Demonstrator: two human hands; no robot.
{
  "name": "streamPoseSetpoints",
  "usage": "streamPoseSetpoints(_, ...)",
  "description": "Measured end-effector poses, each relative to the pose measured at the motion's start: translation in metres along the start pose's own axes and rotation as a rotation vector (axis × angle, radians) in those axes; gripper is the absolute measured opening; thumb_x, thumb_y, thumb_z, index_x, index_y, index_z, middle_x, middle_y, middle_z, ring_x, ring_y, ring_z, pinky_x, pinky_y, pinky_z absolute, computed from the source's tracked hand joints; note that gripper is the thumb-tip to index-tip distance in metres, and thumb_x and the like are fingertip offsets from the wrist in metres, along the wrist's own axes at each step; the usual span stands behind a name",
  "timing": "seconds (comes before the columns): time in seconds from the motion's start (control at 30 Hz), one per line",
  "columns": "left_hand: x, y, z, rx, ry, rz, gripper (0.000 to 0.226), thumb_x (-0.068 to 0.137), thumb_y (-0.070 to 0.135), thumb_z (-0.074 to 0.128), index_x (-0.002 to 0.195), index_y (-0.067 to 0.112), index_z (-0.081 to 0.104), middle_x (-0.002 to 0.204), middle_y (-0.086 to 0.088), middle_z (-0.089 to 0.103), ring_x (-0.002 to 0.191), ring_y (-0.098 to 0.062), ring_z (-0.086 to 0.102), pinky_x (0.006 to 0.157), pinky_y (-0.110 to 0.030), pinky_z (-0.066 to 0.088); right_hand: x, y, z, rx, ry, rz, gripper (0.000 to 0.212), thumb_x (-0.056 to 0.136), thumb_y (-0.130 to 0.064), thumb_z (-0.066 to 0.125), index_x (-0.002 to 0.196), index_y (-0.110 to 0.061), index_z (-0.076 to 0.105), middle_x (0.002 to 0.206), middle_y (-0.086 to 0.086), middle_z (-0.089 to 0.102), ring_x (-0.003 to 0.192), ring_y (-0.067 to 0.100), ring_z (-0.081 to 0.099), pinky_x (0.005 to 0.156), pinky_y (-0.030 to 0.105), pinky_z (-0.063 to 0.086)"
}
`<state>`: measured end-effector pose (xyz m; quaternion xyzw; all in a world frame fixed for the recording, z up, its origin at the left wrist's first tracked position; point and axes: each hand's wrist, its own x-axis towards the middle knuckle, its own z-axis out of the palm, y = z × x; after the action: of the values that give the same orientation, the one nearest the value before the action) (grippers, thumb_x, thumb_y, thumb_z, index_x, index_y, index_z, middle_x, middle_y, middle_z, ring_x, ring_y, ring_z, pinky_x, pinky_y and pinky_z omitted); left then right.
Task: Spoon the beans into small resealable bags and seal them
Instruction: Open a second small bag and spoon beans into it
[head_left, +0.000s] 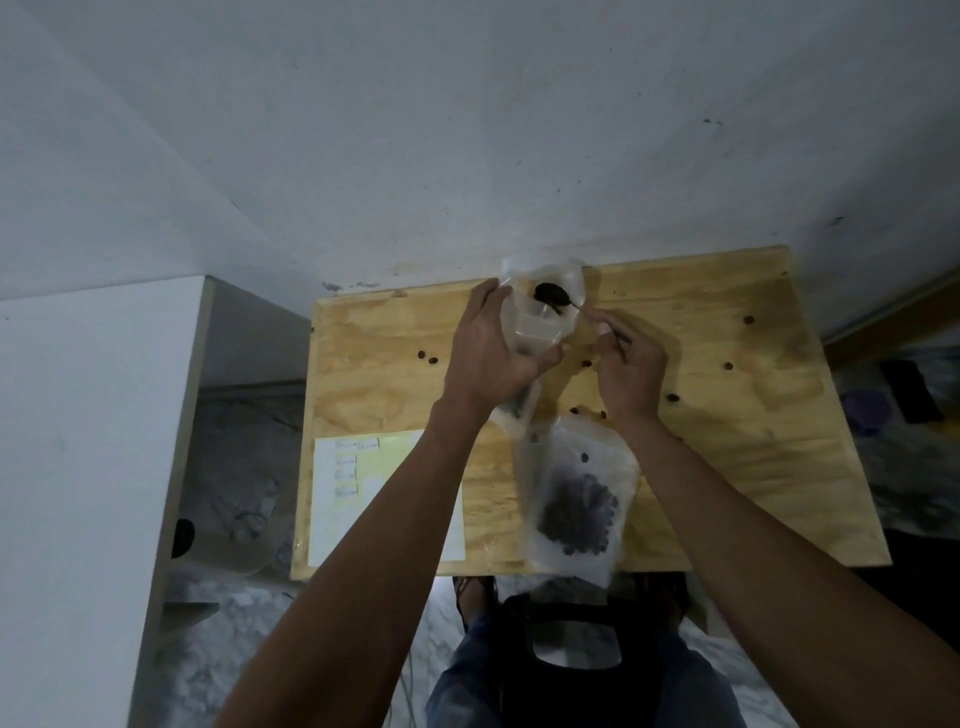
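Bag of beans (576, 506) at lower centre of the plywood table (727, 467); above it, my left hand (488, 353) grips the small bag (540, 306) open, my right hand (631, 371) pinching the spoon (553, 295) loaded at its mouth.

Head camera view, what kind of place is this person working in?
Probably a makeshift home workspace, not a shop or factory: a bare plywood table pushed against a scuffed white wall, a white cabinet beside it, and loose beans scattered on the board.
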<state>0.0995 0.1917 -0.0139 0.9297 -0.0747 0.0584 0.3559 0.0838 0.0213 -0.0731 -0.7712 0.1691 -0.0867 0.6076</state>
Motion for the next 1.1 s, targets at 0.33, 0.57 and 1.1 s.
streamPoseSetpoints(0.33, 0.042, 0.018, 0.009, -0.145, 0.04, -0.073, 0.099, 0.058, 0.068, 0.078, 0.13, 0.004, 0.056, 0.131, -0.008, 0.057, 0.117, -0.02, 0.056, 0.085, -0.046, 0.057, 0.02, -0.01, 0.003, 0.293, 0.046, 0.474, 0.02, 0.088, -0.007, 0.058, 0.091, -0.012, 0.077, 0.083, 0.007, 0.077, 0.066, 0.016, 0.066, 0.052, 0.029, 0.049)
streamPoseSetpoints(0.57, 0.05, 0.012, 0.005, -0.229, -0.007, -0.15, 0.098, 0.057, 0.065, 0.084, 0.133, 0.01, 0.056, 0.131, 0.0, 0.057, 0.116, -0.016, 0.057, 0.088, -0.045, 0.058, 0.029, -0.008, 0.0, 0.413, 0.027, 0.622, 0.02, 0.086, -0.008, 0.057, 0.095, -0.001, 0.074, 0.085, 0.017, 0.077, 0.059, 0.019, 0.064, 0.051, 0.028, 0.046)
streamPoseSetpoints(1.1, 0.013, -0.02, -0.013, -0.017, -0.142, -0.004, 0.104, 0.059, 0.064, 0.08, 0.137, 0.002, 0.054, 0.142, -0.012, 0.052, 0.129, -0.025, 0.052, 0.106, -0.032, 0.044, 0.025, -0.018, -0.004, 0.478, 0.101, 0.555, 0.022, 0.09, -0.005, 0.056, 0.104, 0.0, 0.073, 0.09, 0.015, 0.077, 0.066, 0.017, 0.066, 0.05, 0.026, 0.05)
